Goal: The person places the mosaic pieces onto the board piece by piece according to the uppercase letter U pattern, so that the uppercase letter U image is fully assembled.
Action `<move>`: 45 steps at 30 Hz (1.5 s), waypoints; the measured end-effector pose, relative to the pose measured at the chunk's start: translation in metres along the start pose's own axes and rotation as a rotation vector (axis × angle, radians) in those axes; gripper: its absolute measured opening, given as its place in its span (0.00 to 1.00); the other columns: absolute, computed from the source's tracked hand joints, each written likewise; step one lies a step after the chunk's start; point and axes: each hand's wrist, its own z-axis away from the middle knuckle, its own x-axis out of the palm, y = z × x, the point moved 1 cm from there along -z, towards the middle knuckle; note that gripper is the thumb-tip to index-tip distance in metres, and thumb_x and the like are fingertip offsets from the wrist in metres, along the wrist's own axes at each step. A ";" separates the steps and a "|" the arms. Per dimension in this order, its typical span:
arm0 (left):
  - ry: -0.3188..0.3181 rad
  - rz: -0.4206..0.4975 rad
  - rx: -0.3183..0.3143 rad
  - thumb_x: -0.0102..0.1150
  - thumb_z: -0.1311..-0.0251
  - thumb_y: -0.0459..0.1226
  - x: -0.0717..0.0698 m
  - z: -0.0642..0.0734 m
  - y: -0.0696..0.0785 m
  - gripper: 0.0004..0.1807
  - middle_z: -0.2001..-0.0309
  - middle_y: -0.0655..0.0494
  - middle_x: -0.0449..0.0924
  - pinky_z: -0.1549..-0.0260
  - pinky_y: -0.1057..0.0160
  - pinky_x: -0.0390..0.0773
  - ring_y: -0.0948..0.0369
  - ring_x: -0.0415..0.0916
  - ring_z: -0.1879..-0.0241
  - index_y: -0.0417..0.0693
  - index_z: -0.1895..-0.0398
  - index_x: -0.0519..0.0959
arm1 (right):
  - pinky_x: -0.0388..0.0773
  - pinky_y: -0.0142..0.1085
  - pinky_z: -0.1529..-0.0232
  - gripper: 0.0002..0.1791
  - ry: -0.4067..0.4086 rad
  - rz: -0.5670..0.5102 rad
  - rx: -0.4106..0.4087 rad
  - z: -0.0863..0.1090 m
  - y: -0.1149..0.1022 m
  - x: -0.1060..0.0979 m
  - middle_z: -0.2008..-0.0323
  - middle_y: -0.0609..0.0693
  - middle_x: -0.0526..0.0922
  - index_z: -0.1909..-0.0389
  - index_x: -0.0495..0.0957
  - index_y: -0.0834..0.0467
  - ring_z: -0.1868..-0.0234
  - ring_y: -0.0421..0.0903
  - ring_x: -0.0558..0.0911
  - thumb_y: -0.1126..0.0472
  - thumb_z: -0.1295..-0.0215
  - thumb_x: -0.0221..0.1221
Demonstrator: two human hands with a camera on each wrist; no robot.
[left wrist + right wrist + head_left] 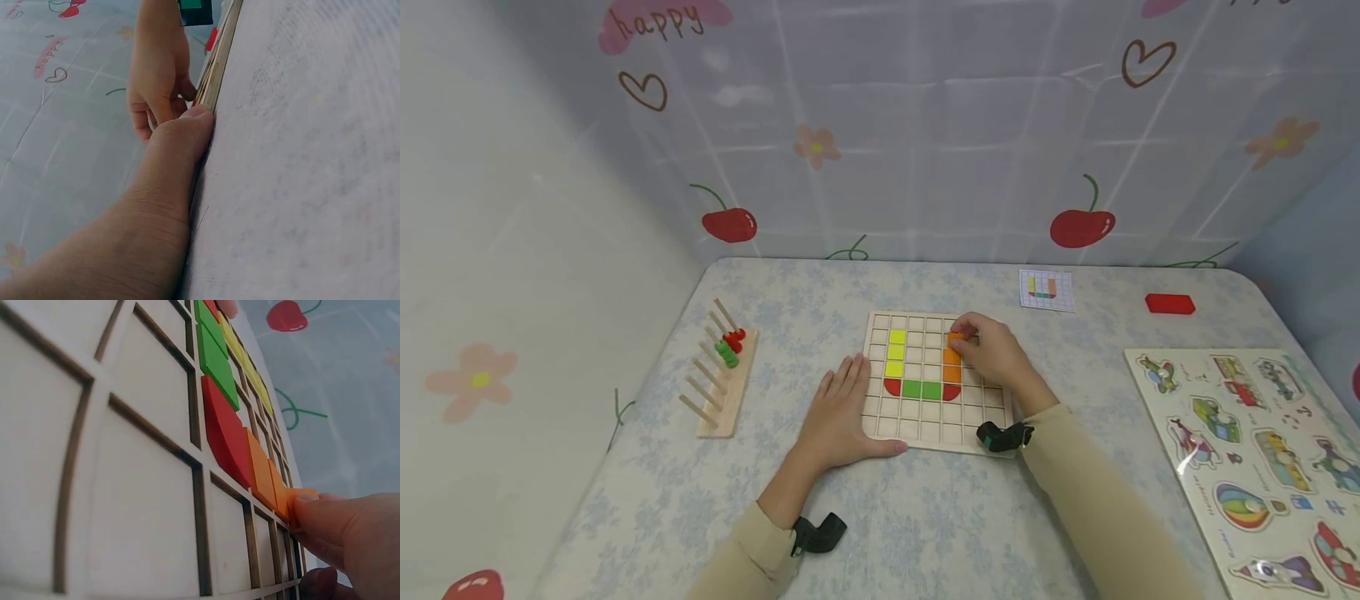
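Observation:
A wooden grid board (pixel 920 431) lies flat on the table. My left hand (pixel 838 417) rests at its lower left corner, fingers straight along the left side and thumb against the near edge. Over the upper right part of the grid, my right hand (pixel 996 354) pinches an orange square tile (pixel 302 499) at the far end of an orange column (pixel 951 373). Opposite runs a column of yellow tiles (pixel 896 352). Between the columns' near ends lie green tiles (pixel 921 389), with a red rounded piece (pixel 951 392) at either side of them.
Behind the board lies a pattern card (pixel 1047 290) with a coloured U shape. To the left stands a pegged wooden stand (pixel 730 400) with red and green pieces. A red block (pixel 1169 304) and a picture puzzle board (pixel 1198 475) are on the right.

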 end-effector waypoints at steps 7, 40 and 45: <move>-0.001 0.004 0.003 0.57 0.64 0.80 0.000 0.001 0.001 0.77 0.18 0.52 0.35 0.22 0.48 0.41 0.56 0.32 0.19 0.45 0.20 0.37 | 0.76 0.50 0.45 0.11 0.012 0.064 -0.002 0.001 -0.002 0.002 0.52 0.55 0.78 0.49 0.81 0.54 0.51 0.54 0.77 0.57 0.29 0.60; -0.007 0.003 -0.007 0.56 0.62 0.80 -0.002 0.004 0.002 0.76 0.19 0.50 0.37 0.23 0.45 0.39 0.54 0.33 0.19 0.44 0.20 0.38 | 0.78 0.55 0.53 0.25 0.137 0.255 -0.060 0.079 -0.005 -0.028 0.36 0.56 0.72 0.35 0.73 0.55 0.47 0.58 0.77 0.49 0.27 0.55; -0.011 -0.036 -0.041 0.48 0.61 0.83 -0.004 0.009 0.008 0.73 0.19 0.50 0.35 0.25 0.39 0.26 0.51 0.29 0.19 0.50 0.19 0.39 | 0.75 0.62 0.49 0.30 0.213 0.380 -0.104 0.092 -0.010 -0.027 0.34 0.60 0.70 0.33 0.71 0.56 0.40 0.66 0.73 0.45 0.30 0.57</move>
